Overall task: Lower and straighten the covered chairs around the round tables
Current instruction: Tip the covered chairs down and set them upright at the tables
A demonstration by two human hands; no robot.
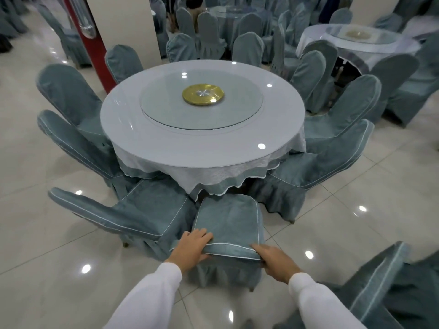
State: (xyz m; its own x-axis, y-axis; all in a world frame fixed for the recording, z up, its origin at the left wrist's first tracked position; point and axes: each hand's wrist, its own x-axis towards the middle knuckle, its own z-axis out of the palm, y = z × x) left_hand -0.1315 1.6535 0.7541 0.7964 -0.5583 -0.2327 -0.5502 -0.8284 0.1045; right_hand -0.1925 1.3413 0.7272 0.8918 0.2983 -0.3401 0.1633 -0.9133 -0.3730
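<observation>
Left hand (pixel 193 244) fingers (pixel 202 235) laid over the top edge of the nearest grey-blue fabric-covered chair with white piping (pixel 229 224), thumb tucked beneath the edge, gripping the left corner of the backrest. Right hand (pixel 275 261) fingers (pixel 260 248) curled along the right corner of the same edge, holding the piped rim from the side and below. White long sleeves (pixel 166 279) running back from both wrists toward the bottom of the view.

Held chair directly in front, its back tipped forward toward the table, top edge nearest the camera, front tucked under the hanging cloth. Just left of it, another grey-blue covered chair (pixel 133 210), touching or nearly touching the held one. More of the same covered chairs ringed around the table on both sides, leaning at different angles. One further chair (pixel 373 286) at lower right, apart from the ring.

Large round table with glossy white top (pixel 180 148) straight ahead, draped in a white patterned tablecloth over a grey-blue underlayer (pixel 213 176). Round glass turntable (pixel 166 103) centred on it, with a gold metal disc (pixel 203 94) in the middle. Shiny cream tiled floor (pixel 47 233) all around. Red pillar (pixel 95 48) behind the table on the left. Second round table with glass turntable (pixel 356 36) at upper right, ringed by similar chairs.
</observation>
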